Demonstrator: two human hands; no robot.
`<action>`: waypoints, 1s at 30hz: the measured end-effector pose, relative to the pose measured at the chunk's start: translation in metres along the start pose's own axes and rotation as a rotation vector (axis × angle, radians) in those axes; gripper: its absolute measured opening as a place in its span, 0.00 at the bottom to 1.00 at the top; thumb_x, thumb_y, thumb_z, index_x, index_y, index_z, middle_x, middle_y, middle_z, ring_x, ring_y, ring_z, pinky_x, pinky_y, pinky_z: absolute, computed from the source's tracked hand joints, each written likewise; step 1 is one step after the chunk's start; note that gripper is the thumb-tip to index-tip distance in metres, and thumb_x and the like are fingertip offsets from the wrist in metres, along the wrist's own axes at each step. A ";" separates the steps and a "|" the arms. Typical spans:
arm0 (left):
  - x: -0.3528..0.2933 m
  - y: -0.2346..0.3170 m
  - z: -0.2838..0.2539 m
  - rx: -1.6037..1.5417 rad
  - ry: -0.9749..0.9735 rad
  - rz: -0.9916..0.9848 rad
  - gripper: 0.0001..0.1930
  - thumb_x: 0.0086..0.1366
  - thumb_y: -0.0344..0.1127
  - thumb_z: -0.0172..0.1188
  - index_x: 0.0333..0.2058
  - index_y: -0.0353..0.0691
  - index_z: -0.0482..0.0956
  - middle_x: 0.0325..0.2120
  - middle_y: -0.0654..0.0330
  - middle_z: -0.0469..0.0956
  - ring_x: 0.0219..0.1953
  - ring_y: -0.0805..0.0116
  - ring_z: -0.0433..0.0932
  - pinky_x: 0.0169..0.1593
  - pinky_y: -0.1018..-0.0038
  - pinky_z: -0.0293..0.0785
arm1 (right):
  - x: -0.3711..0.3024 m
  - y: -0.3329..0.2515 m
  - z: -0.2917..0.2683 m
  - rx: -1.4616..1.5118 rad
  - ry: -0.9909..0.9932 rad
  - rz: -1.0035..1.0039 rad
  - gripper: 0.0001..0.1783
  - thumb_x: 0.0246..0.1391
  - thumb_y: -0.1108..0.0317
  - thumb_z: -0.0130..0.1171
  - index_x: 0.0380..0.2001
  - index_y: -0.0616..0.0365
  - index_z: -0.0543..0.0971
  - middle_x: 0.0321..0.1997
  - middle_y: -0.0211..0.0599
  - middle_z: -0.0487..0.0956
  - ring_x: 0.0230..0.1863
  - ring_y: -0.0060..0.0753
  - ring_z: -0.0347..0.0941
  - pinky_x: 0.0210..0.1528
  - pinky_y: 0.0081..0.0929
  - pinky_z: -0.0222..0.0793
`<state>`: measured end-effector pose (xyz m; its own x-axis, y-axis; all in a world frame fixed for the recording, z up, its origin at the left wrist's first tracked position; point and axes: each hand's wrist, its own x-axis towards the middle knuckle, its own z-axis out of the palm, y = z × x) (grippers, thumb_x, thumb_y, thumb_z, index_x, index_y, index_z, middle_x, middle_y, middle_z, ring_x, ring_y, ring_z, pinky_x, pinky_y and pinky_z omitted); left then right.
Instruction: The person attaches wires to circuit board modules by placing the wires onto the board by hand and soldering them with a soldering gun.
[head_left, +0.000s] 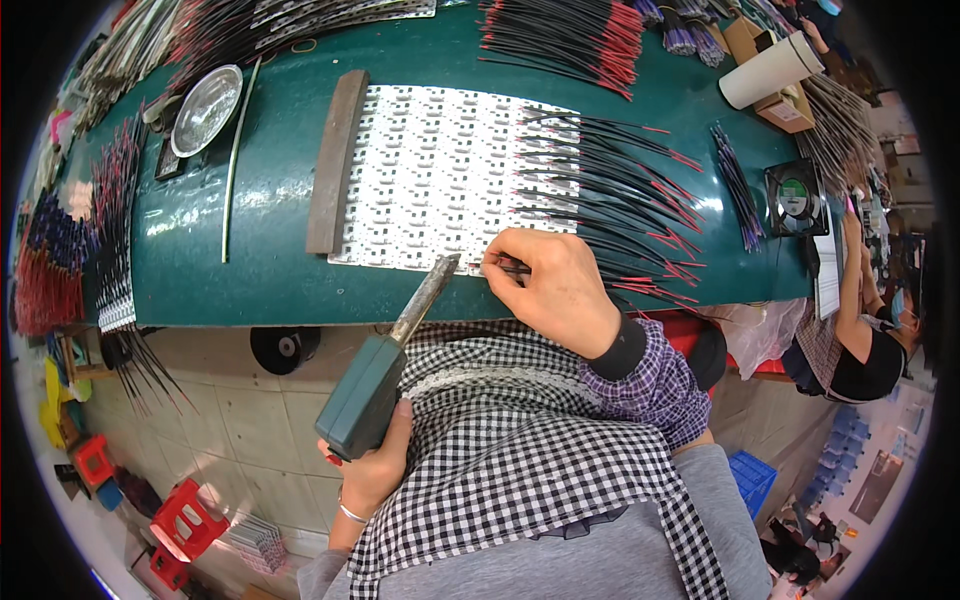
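My left hand [375, 468] is wrapped round the dark green body of a soldering gun [362, 398]. Its metal tip points up and right, ending at the near edge of a white circuit board panel [430, 165] covered in rows of small dark parts. My right hand [555, 285] pinches a thin black wire [514, 268] at the panel's near right corner, close to the tip. Beyond that hand, many black wires with red ends [640, 200] fan out from the panel's right side. A brown bar [337, 165] lies along its left edge.
On the green table [280, 200] are a metal dish [207, 110], a thin rod [237, 170], a red-and-black wire bundle [565, 40], purple wires [738, 185], a small fan [794, 195] and a white roll [770, 70]. Another person [860, 340] sits at the right. Red stools [188, 520] stand on the floor.
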<state>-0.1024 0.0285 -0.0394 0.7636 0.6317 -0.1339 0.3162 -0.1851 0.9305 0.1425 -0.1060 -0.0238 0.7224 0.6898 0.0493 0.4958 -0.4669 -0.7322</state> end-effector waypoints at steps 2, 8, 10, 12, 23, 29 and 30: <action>0.000 0.000 -0.001 0.022 -0.012 0.014 0.17 0.58 0.20 0.68 0.48 0.30 0.80 0.41 0.55 0.82 0.38 0.72 0.80 0.41 0.77 0.77 | 0.001 0.000 0.002 0.001 0.011 0.003 0.05 0.52 0.70 0.61 0.26 0.60 0.80 0.23 0.40 0.79 0.23 0.44 0.77 0.28 0.38 0.71; 0.010 0.011 0.009 0.131 0.088 0.156 0.07 0.56 0.32 0.71 0.32 0.36 0.84 0.24 0.60 0.82 0.20 0.69 0.77 0.27 0.73 0.70 | 0.000 0.000 0.001 -0.039 -0.006 0.015 0.04 0.51 0.72 0.63 0.30 0.62 0.81 0.25 0.40 0.81 0.24 0.34 0.78 0.27 0.27 0.73; 0.009 0.011 0.010 0.187 0.087 0.206 0.08 0.55 0.32 0.71 0.32 0.37 0.84 0.24 0.60 0.81 0.20 0.68 0.77 0.28 0.72 0.70 | 0.000 0.000 0.001 -0.040 -0.005 0.013 0.04 0.51 0.73 0.63 0.29 0.62 0.81 0.25 0.40 0.81 0.23 0.33 0.78 0.27 0.27 0.73; 0.009 0.012 0.010 0.125 0.070 0.122 0.08 0.56 0.32 0.70 0.33 0.38 0.83 0.26 0.62 0.81 0.22 0.67 0.77 0.30 0.72 0.69 | 0.000 -0.001 0.002 -0.035 -0.012 0.033 0.04 0.51 0.73 0.63 0.29 0.62 0.81 0.25 0.40 0.81 0.23 0.34 0.78 0.26 0.28 0.73; -0.006 0.003 -0.002 0.045 0.009 -0.015 0.15 0.56 0.24 0.70 0.43 0.31 0.82 0.36 0.58 0.83 0.35 0.72 0.80 0.41 0.76 0.76 | 0.000 -0.002 0.003 -0.045 -0.001 0.011 0.04 0.51 0.73 0.63 0.29 0.63 0.81 0.24 0.41 0.80 0.22 0.35 0.77 0.26 0.29 0.71; 0.000 0.010 -0.001 0.025 0.006 0.023 0.16 0.56 0.23 0.70 0.44 0.30 0.82 0.37 0.57 0.83 0.38 0.72 0.81 0.44 0.75 0.77 | 0.008 0.004 -0.003 -0.014 -0.035 -0.022 0.05 0.50 0.73 0.63 0.28 0.65 0.81 0.24 0.43 0.79 0.21 0.36 0.76 0.26 0.30 0.70; 0.002 0.009 0.000 0.069 -0.005 0.059 0.17 0.55 0.23 0.70 0.45 0.30 0.82 0.37 0.56 0.84 0.38 0.71 0.81 0.44 0.75 0.77 | 0.011 0.005 -0.005 0.015 -0.065 -0.010 0.06 0.49 0.73 0.63 0.28 0.65 0.81 0.23 0.43 0.79 0.22 0.36 0.76 0.26 0.30 0.70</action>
<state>-0.0982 0.0275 -0.0316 0.7849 0.6142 -0.0817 0.3086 -0.2731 0.9111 0.1550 -0.1035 -0.0235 0.6846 0.7288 0.0126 0.4950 -0.4521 -0.7420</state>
